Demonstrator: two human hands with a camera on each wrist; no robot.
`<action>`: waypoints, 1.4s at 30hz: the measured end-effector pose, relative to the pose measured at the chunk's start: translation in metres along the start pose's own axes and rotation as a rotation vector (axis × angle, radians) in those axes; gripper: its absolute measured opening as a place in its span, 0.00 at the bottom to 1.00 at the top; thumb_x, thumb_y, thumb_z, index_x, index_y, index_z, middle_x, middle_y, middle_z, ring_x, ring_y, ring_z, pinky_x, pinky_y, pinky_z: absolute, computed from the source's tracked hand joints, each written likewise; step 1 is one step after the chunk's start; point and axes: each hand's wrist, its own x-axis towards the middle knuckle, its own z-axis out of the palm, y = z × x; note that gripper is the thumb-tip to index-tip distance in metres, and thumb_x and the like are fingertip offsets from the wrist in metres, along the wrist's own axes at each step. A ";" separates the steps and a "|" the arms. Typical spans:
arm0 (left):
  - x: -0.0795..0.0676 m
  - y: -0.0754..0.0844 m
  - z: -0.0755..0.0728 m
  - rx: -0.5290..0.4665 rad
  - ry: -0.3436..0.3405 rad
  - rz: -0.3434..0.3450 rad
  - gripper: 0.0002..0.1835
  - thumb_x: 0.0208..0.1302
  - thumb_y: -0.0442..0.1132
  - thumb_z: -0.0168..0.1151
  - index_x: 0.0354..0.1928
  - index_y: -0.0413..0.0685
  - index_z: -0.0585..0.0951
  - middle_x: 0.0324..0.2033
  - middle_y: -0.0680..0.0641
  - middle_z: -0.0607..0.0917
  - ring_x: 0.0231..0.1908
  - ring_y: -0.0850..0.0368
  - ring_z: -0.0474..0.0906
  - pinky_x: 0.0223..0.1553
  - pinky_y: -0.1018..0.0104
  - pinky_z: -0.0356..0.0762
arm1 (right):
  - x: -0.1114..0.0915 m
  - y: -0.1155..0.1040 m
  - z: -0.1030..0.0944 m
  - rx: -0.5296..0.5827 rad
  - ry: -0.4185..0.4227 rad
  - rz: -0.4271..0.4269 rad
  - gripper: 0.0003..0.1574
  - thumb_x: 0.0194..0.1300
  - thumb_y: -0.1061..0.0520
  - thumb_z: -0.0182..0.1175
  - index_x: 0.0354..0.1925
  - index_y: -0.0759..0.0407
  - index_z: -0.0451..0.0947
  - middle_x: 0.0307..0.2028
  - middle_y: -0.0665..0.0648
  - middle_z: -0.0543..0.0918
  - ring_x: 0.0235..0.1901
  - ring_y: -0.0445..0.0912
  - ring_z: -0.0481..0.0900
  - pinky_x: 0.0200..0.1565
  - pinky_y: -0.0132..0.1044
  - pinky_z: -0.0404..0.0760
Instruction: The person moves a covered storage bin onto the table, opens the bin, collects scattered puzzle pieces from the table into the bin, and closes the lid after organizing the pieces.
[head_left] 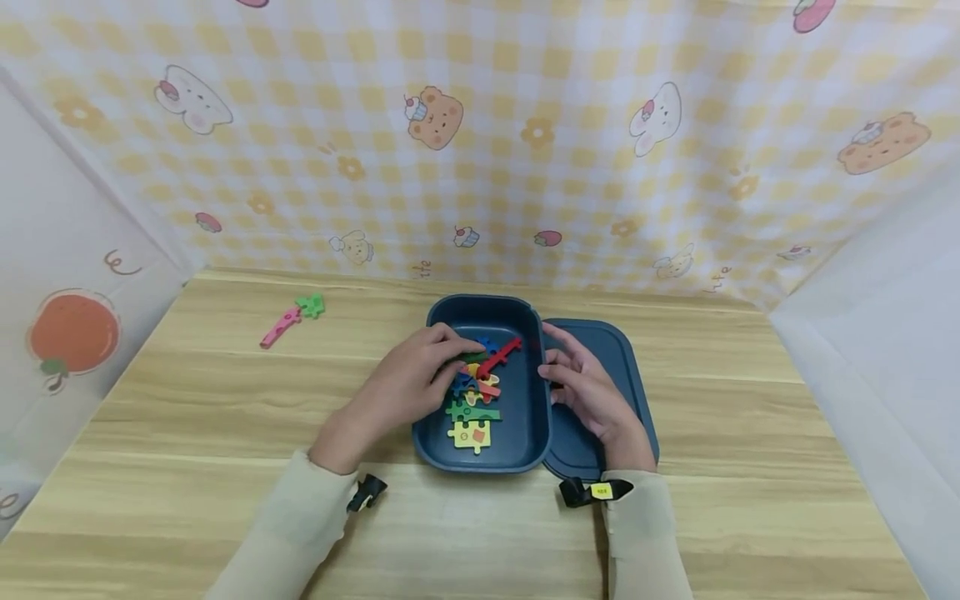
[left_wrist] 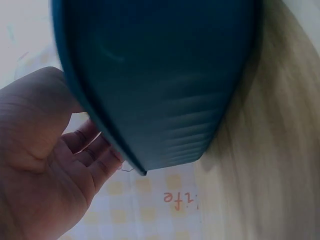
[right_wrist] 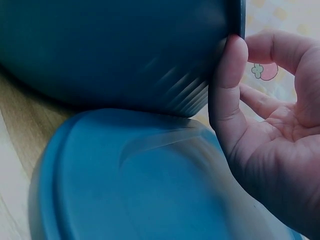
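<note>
A dark blue box (head_left: 517,433) stands on the table with puzzle pieces inside: a yellow puzzle piece (head_left: 467,435) with knobs, a green one (head_left: 483,413), a long red one (head_left: 501,357) and several more heaped together. My left hand (head_left: 408,375) reaches over the box's left wall, thumb and fingertips down among the pieces by a dark green one (head_left: 474,357); whether they pinch a piece cannot be told. In the left wrist view the box wall (left_wrist: 160,90) hides the fingertips. My right hand (head_left: 588,387) holds the box's right side by the rim, fingers bent against the wall (right_wrist: 135,55).
The box's dark blue lid (head_left: 611,350) lies to its right, partly under the right hand. At the table's back left, a pink puzzle piece (head_left: 281,327) joins a light green one (head_left: 310,306). A checked yellow cloth (head_left: 495,183) hangs behind the table.
</note>
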 end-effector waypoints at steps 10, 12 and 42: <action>-0.001 0.003 0.006 0.058 -0.028 0.029 0.17 0.75 0.35 0.65 0.61 0.57 0.88 0.49 0.54 0.86 0.47 0.58 0.80 0.49 0.62 0.84 | 0.001 0.001 0.001 -0.010 0.004 -0.005 0.44 0.77 0.66 0.55 0.83 0.51 0.53 0.41 0.46 0.81 0.32 0.36 0.80 0.31 0.27 0.83; -0.001 0.003 0.007 0.072 -0.036 0.033 0.17 0.75 0.35 0.64 0.62 0.57 0.87 0.50 0.53 0.86 0.48 0.57 0.80 0.49 0.62 0.84 | 0.001 0.000 0.001 -0.005 0.002 -0.005 0.44 0.77 0.66 0.55 0.84 0.51 0.52 0.41 0.46 0.81 0.32 0.36 0.80 0.30 0.27 0.83; 0.000 -0.008 -0.011 0.009 0.067 -0.011 0.18 0.75 0.36 0.65 0.64 0.53 0.85 0.55 0.47 0.84 0.50 0.50 0.80 0.53 0.53 0.82 | 0.001 0.000 0.001 0.022 -0.005 -0.001 0.46 0.77 0.66 0.55 0.84 0.52 0.50 0.42 0.47 0.80 0.31 0.36 0.80 0.30 0.27 0.82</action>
